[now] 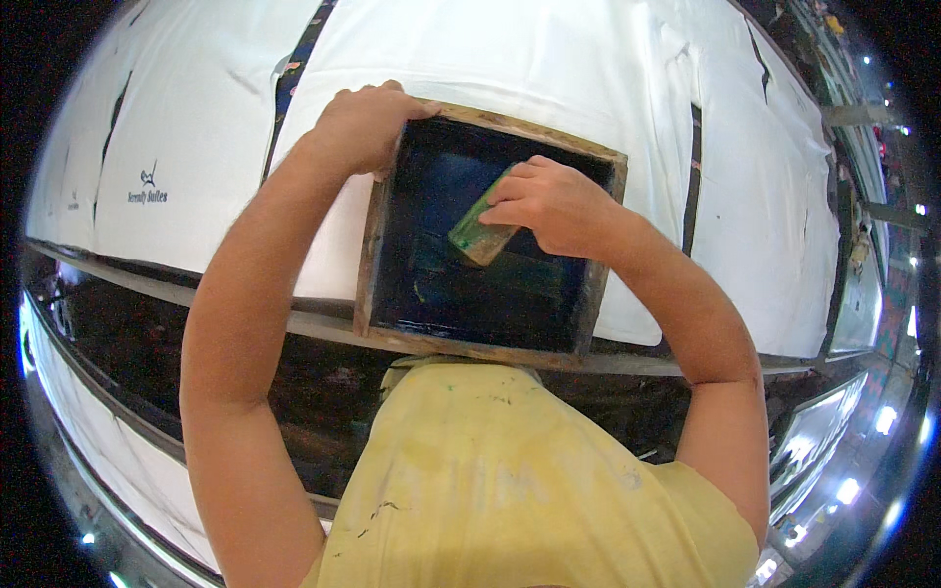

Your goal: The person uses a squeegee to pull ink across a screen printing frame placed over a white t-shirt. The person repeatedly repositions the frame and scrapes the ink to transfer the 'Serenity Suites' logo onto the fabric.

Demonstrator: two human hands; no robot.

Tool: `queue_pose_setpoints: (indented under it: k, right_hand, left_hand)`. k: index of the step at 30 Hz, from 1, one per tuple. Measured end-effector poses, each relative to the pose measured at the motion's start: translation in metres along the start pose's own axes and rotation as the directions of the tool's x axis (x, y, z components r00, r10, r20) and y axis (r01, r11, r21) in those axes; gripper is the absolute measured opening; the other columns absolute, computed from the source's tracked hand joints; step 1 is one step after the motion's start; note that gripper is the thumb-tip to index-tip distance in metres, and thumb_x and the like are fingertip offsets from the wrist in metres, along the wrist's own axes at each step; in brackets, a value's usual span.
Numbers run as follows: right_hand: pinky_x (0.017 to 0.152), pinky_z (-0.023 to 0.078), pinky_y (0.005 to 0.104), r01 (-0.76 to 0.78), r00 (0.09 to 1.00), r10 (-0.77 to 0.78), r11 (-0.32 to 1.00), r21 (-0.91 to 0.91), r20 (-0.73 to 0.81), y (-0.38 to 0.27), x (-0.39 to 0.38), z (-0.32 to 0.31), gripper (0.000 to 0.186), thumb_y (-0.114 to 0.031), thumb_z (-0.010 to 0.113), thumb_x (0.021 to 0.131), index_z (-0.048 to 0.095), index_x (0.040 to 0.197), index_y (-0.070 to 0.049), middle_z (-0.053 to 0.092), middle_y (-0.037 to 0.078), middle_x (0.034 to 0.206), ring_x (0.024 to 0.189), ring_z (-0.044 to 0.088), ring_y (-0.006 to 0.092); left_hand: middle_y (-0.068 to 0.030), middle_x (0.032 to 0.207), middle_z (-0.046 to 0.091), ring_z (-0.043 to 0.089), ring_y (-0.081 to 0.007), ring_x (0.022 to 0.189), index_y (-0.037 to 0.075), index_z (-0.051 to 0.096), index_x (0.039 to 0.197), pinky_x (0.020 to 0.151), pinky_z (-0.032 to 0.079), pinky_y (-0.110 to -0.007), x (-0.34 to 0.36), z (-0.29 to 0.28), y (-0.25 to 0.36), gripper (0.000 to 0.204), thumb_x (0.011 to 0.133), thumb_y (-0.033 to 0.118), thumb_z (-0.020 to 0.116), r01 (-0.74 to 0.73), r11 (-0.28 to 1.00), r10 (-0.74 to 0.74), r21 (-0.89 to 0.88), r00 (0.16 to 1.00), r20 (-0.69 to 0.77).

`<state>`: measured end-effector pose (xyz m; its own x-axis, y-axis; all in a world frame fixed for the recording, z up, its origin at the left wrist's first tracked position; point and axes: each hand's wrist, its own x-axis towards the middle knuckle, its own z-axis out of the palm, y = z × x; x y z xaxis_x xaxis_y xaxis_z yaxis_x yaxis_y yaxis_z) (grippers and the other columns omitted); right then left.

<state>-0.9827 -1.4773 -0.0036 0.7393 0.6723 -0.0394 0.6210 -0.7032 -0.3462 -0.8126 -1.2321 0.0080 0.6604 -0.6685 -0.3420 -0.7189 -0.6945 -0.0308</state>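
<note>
A wooden screen-printing frame (529, 125) with a dark, wet-looking inner surface (431, 186) lies on white cloth (490, 49) in front of me. My left hand (371, 122) is closed over its far left corner, fingers curled on the outer side. Inside the frame, my right hand (557, 204) grips a squeegee (480, 235) with a green-stained body. The squeegee is tilted across the middle of the dark surface; its lower edge is partly hidden, so I cannot tell how firmly it touches. The frame's near side is close to my yellow shirt.
More white cloth pieces (186, 167) lie along the long table, the left ones bearing a small dark printed mark. Dark gaps separate the pieces. The table's near edge (328, 328) runs before my body. Another table with white cloth (103, 392) stands at lower left.
</note>
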Motion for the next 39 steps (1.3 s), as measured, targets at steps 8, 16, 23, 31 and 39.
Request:
queue_pose_setpoints:
  k: [8, 16, 23, 31, 39]
  right_hand:
    - [0.103, 0.056, 0.0456, -0.223, 0.951, 0.231, 0.973, 0.061, -0.205, -0.029, -0.090, 0.024, 0.039, 0.004, 0.075, 0.084, 0.086, 0.119, -0.011, 0.082, 0.009, 0.123, 0.120, 0.074, 0.0286]
    - [0.098, 0.054, 0.0496, -0.543, 0.755, 0.520, 0.837, 0.065, -0.399, -0.126, -0.082, 0.072, 0.043, -0.001, 0.074, 0.085, 0.081, 0.126, -0.006, 0.078, 0.014, 0.122, 0.116, 0.073, 0.0345]
    - [0.103, 0.055, 0.0513, -0.608, 0.698, 0.594, 0.787, 0.108, -0.401, -0.165, -0.074, 0.077, 0.047, 0.002, 0.074, 0.083, 0.080, 0.129, -0.004, 0.077, 0.016, 0.128, 0.121, 0.071, 0.0368]
    - [0.100, 0.060, 0.0532, -0.496, 0.830, 0.528, 0.846, 0.197, -0.181, -0.103, -0.058, 0.017, 0.035, -0.005, 0.069, 0.095, 0.079, 0.128, -0.007, 0.078, 0.018, 0.112, 0.112, 0.075, 0.0407]
    - [0.102, 0.062, 0.0530, -0.512, 0.793, 0.508, 0.855, 0.084, -0.336, -0.040, 0.031, 0.025, 0.043, -0.005, 0.068, 0.094, 0.079, 0.135, -0.014, 0.078, 0.015, 0.119, 0.117, 0.075, 0.0396]
  left_hand:
    - [-0.0076, 0.147, 0.071, 0.074, -0.0314, 0.130, 0.040, 0.059, 0.167, 0.114, 0.063, -0.046, -0.003, -0.008, -0.001, 0.120, 0.063, 0.007, 0.107, -0.050, 0.998, 0.049, 0.034, 0.998, 0.041]
    - [-0.0066, 0.146, 0.074, 0.071, -0.0313, 0.135, 0.030, 0.063, 0.165, 0.115, 0.059, -0.050, 0.005, -0.006, -0.014, 0.120, 0.056, 0.006, 0.108, -0.182, 0.983, 0.182, -0.002, 0.983, -0.003]
    - [-0.0034, 0.154, 0.073, 0.065, -0.0299, 0.146, 0.028, 0.063, 0.165, 0.122, 0.052, -0.054, 0.003, 0.004, -0.016, 0.120, 0.056, 0.006, 0.109, -0.243, 0.969, 0.246, 0.039, 0.965, -0.095]
    - [-0.0081, 0.146, 0.075, 0.068, -0.0348, 0.141, 0.033, 0.058, 0.168, 0.116, 0.055, -0.055, 0.008, -0.004, -0.004, 0.127, 0.055, 0.007, 0.109, -0.185, 0.982, 0.185, 0.050, 0.983, -0.005]
    - [-0.0114, 0.141, 0.077, 0.075, -0.0352, 0.132, 0.034, 0.060, 0.167, 0.109, 0.061, -0.053, 0.010, 0.001, -0.008, 0.122, 0.058, 0.006, 0.107, -0.198, 0.980, 0.198, 0.027, 0.980, -0.005]
